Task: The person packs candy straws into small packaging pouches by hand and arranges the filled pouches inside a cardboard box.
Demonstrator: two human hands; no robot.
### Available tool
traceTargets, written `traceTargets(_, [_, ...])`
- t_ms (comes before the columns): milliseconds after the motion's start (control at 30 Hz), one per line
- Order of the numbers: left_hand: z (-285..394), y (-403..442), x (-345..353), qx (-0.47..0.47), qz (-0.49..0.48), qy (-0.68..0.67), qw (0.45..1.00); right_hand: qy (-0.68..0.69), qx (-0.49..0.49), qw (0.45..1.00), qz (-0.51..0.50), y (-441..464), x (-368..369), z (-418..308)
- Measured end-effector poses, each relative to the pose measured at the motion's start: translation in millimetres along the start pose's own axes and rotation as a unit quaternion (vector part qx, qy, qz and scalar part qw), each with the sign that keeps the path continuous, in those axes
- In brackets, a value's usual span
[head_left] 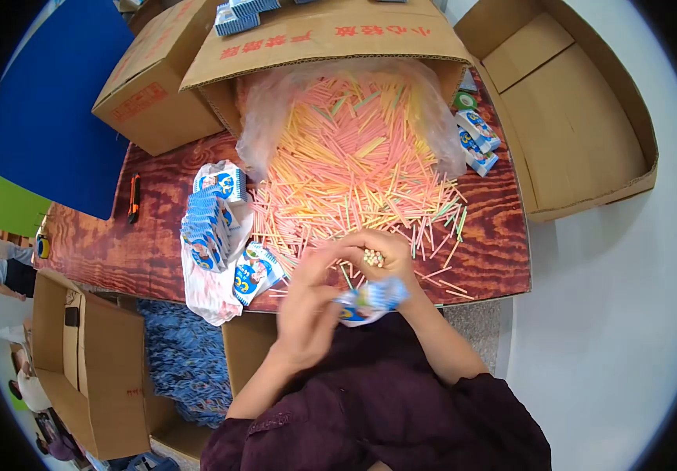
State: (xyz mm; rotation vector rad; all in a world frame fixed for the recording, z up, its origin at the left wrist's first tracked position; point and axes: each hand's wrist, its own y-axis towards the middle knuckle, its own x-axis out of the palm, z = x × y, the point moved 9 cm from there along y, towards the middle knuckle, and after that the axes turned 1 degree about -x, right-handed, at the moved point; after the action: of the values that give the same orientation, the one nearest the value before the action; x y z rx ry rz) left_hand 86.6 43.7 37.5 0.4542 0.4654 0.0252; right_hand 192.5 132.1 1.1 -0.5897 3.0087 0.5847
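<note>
Carefully now, because the small blue-and-white packet is right in front of you, between your two hands and blurred. Your left hand is at its edge; I cannot tell whether that grip pinches the packet or only brushes it. Best to take the wrapper lightly, by one edge, so that it neither crumples nor tears. Just beyond, your right hand has its grip curled around a bundle of sticks, the pale ends facing up at you. Squeeze only enough to hold the bundle together; pressed harder, the sticks would probably snap. Even out the ends too, since a stray one could snag the wrapper. Farther out, loose sticks lie across the worktop, so lift your wrists clear of them. To the left, a stack of packets deserves elbow room. Beyond, the pink-and-yellow heap spills from an open carton; draw gently from its near edge.
</note>
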Motion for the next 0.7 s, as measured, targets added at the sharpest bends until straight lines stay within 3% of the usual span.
traceTargets(67, [-20.1, -8.2, -27.4, -0.078, 0.077, -0.087, 0.99, 0.018, 0.001, 1.0, -0.017, -2.8, -5.2, -1.2])
traceTargets(167, [-53.1, -30.9, -36.5, -0.175, 0.173, -0.285, 0.926, 0.024, -0.028, 0.999, -0.008, -5.4, -4.5, -5.3])
traceTargets(400, [-27.4, -27.6, -30.0, -0.141, 0.05, -0.186, 0.971, 0.026, -0.022, 0.999, -0.018, -5.3, 0.3, -10.1])
traceTargets(567, [-33.8, -26.1, -37.7, -0.147, 0.07, -0.175, 0.971, 0.08, 0.013, 0.994, -0.07, -2.3, 8.1, -1.9])
traceTargets(667, [-46.8, -29.8, -44.5, -0.176, 0.095, -0.183, 0.963, 0.087, -0.025, 0.99, -0.111, -2.0, 17.0, 5.8])
traceTargets(700, [-48.7, -30.3, -45.4, -0.178, 0.098, -0.183, 0.962, 0.136, 0.083, 0.98, -0.12, -3.0, 20.4, 25.9])
